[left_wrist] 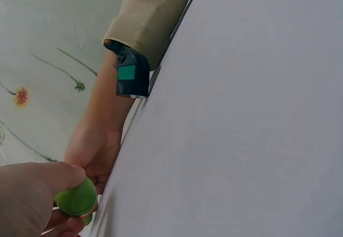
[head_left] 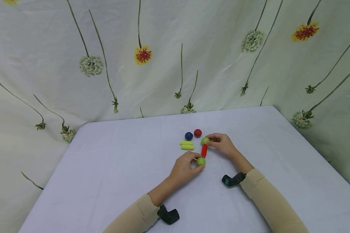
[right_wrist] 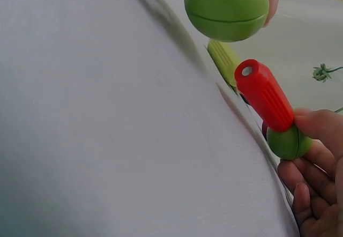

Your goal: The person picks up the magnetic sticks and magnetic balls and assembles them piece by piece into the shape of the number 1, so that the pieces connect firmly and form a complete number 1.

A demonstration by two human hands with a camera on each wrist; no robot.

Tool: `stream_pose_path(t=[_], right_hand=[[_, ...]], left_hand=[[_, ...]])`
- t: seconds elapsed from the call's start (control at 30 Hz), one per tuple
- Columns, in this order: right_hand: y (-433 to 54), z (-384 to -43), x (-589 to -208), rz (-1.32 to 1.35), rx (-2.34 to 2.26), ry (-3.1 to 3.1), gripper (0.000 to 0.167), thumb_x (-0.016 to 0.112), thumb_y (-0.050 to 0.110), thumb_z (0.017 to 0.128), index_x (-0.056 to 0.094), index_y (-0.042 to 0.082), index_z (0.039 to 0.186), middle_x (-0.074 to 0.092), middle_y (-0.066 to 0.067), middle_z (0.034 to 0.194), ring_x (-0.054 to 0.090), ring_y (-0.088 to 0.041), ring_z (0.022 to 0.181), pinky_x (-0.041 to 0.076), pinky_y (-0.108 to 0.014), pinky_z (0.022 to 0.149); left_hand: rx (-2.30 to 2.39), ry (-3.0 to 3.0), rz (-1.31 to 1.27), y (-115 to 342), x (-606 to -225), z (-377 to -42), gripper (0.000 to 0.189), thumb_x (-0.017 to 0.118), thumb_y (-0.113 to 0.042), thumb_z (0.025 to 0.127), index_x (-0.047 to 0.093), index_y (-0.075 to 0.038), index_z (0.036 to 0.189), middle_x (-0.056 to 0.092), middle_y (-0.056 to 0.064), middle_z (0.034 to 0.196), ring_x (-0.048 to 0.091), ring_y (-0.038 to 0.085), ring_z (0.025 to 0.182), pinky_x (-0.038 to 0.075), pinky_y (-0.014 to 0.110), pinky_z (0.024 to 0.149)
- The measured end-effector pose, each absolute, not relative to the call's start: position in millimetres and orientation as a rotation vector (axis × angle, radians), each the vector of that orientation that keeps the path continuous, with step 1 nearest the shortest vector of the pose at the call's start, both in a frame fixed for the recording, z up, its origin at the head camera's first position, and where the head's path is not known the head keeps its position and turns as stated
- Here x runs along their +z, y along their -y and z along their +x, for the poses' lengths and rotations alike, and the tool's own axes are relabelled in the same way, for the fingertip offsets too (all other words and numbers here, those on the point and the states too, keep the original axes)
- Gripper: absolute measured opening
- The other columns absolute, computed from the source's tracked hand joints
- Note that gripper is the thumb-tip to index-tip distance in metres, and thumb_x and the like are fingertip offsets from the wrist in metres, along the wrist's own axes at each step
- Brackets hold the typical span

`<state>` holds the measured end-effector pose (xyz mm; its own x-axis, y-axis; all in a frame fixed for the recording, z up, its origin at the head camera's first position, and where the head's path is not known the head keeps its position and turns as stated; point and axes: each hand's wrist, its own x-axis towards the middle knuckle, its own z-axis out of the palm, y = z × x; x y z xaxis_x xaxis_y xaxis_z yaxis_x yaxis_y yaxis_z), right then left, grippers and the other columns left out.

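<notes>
Our left grip pinches one green ball; our right grip, a second green ball touching the red rod.

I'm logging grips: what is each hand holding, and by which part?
The left hand pinches a green ball by opposite sides; the right hand pinches a second green ball, near where the red rod meets it.
</notes>
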<state>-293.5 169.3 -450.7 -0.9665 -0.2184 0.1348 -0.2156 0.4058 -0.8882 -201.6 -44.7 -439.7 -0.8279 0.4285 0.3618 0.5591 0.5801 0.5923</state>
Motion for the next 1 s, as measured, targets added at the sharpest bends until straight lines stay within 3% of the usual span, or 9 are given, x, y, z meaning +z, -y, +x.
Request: stream_pose_path(t=[0.47,1.0], right_hand=[[-170.0,-291.4,-450.2,-0.403,-1.713,-2.588,0.037,0.077,0.022,0.086,0.069,0.0,0.114,0.069,-0.01,0.102,0.06,-0.022,0.088,0.049,-0.025,0.073],[-168.7,-289.9,-448.6,-0.402,-1.698,-2.614,0.035,0.076,0.019,0.086,0.069,-0.001,0.114,0.07,-0.01,0.101,0.06,-0.02,0.088,0.049,-0.024,0.073]], left_hand=[[-0.991,2.602,-0.828,38.1,-440.3,-202.4,0.034,0.079,-0.018,0.083,0.068,-0.005,0.112,0.065,0.004,0.104,0.061,0.013,0.089,0.051,0.023,0.078],[-0.948,2.604,-0.791,37.0,-442.7,-204.2,0.034,0.08,-0.018,0.082,0.067,-0.005,0.111,0.066,0.004,0.103,0.061,0.014,0.09,0.052,0.026,0.079]])
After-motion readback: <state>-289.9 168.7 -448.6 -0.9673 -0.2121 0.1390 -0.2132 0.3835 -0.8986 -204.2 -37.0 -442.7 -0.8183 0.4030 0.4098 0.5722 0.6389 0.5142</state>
